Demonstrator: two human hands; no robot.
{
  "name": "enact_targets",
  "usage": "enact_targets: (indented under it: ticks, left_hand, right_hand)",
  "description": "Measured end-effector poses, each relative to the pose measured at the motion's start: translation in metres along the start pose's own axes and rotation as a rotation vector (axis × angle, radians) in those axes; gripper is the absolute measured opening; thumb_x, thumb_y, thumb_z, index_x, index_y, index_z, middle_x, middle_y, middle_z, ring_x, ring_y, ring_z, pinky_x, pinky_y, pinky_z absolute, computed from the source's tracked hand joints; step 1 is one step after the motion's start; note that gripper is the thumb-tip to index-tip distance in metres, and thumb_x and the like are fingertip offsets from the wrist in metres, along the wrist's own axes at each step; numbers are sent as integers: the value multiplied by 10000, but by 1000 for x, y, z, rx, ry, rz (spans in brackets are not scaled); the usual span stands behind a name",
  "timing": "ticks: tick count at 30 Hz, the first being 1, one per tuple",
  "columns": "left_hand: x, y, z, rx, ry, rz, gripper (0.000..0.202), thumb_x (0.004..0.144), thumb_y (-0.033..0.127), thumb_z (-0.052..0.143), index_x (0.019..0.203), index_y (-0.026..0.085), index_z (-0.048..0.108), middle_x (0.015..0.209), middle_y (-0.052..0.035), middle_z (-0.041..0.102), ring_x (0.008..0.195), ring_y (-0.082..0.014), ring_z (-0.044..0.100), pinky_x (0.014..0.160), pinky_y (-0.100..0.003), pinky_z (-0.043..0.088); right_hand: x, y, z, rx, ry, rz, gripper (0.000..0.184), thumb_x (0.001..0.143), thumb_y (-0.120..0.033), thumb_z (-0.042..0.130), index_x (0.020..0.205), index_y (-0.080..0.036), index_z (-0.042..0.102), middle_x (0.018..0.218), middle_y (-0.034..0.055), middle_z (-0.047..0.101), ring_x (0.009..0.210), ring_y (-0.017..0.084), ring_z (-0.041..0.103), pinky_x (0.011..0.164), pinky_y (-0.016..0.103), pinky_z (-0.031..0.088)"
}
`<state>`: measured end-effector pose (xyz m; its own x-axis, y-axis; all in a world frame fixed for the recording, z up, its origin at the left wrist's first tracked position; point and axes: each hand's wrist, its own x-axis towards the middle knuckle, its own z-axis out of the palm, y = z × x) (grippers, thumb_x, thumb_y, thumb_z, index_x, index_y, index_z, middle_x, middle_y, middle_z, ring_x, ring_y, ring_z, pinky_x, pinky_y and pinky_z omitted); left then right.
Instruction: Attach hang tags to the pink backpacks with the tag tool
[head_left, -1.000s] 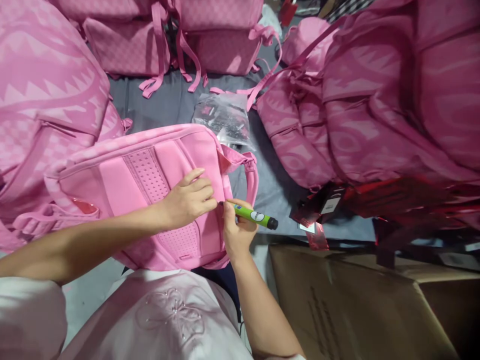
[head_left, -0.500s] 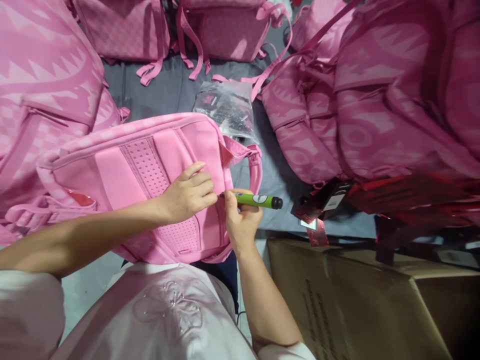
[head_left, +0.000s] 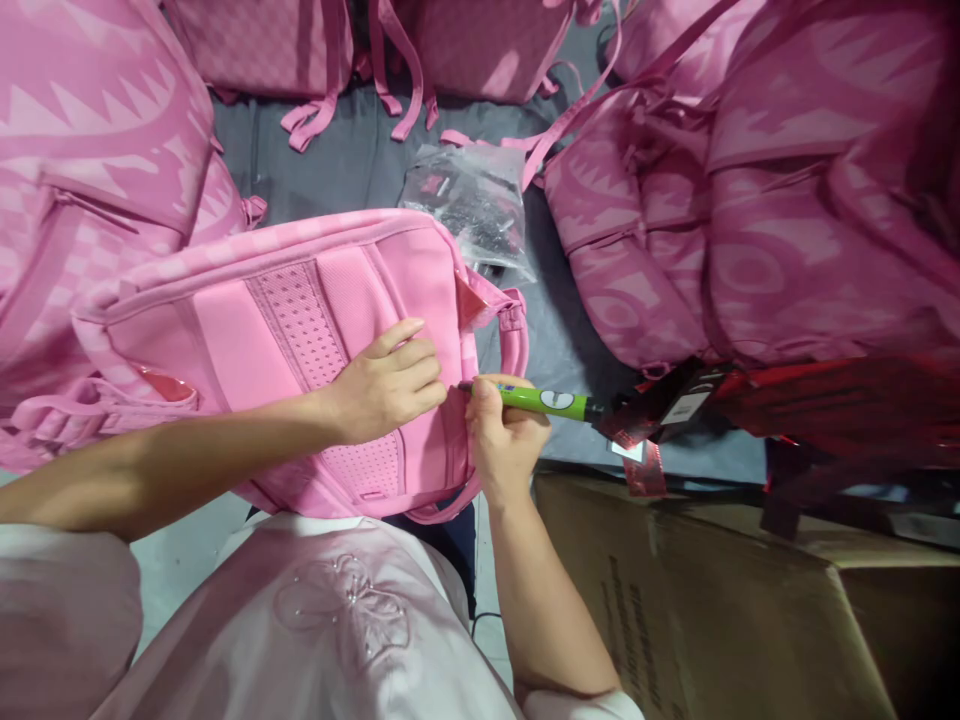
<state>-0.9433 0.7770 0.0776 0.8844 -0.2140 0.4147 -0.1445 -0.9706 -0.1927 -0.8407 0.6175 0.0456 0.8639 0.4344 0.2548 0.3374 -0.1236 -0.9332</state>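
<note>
A pink backpack (head_left: 225, 350) lies on its side in front of my body, its back panel with dotted mesh strips facing me. My left hand (head_left: 394, 385) presses on that panel with its fingers curled and closed against the fabric. Pinched in my right hand (head_left: 510, 430) is a green marker pen (head_left: 551, 400). Its dark tip points left at the backpack's top edge, close to my left fingertips. Beside my right hand, the backpack's pink carry handle (head_left: 514, 345) sticks out.
Behind the backpack, a clear plastic bag (head_left: 472, 205) lies on the grey cloth-covered table (head_left: 330, 175). More pink backpacks (head_left: 637, 230) stand around it at left, back and right. Black and red tags (head_left: 679, 405) hang at the right, above a cardboard box (head_left: 697, 610).
The camera view has shifted a little. The marker pen and my right hand appear slightly further right, with the tip still by the backpack's edge. Both grips look the same.
</note>
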Motion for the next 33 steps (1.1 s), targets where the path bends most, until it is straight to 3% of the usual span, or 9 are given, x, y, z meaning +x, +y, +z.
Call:
enact_targets:
  ticks: [4,9,16,21,26,28,30,33]
  left_hand:
    - [0,-1,3,51,153,22,240,1009,189,448,829,234,601,800,41,612,975,-131,616,1208,-396,372]
    - [3,-1,5,77,242,29,181,977,200,527,801,218,566,754,43,585,920,-138,602,1166,-386,408]
    - [4,2,-5,73,138,-26,201,990,173,496,817,226,584,783,40,608,923,-149,595,1160,-374,395]
    - [6,3,-20,25,87,42,142,953,160,546,830,199,605,782,-1,610,884,-209,587,1050,-456,422]
    - [13,-23,-27,-14,-12,199,159,926,228,581,778,198,628,763,-27,631,751,-234,567,770,-408,413]
    - [19,-39,-31,-8,-85,240,139,906,266,614,784,205,641,763,-23,653,739,-237,591,749,-394,399]
    - [23,-52,-38,13,-167,206,131,874,317,664,798,211,651,785,-18,688,755,-247,627,771,-400,406]
    - [27,-54,-56,14,-206,129,207,870,362,657,723,217,638,730,-9,691,702,-239,637,718,-379,405]
  right_hand:
    - [-5,2,2,7,-8,11,315,888,-479,663,891,-164,676,658,-2,641,546,123,587,550,266,492]
    - [-7,5,2,49,-21,59,334,881,-503,662,917,-171,663,649,-12,639,520,121,578,537,270,503]
    - [-6,4,6,-27,-38,-151,143,904,-359,667,900,-217,675,766,58,696,618,161,617,591,320,517]
    - [-5,-7,11,-88,-73,-166,161,914,-386,622,853,-238,640,743,43,697,601,171,616,593,316,495]
    - [1,-11,11,-134,-38,-172,254,929,-391,602,749,-217,646,687,10,686,592,135,609,600,252,463]
    - [1,-9,6,-116,-32,-125,280,921,-383,602,706,-209,646,676,15,683,606,138,612,621,253,470]
    - [-1,-7,-3,-85,10,-109,252,922,-376,595,757,-203,676,739,30,710,657,149,642,651,260,494]
    - [-9,-11,-16,80,-5,-233,236,934,-401,592,1041,-225,707,884,29,747,719,157,690,682,273,546]
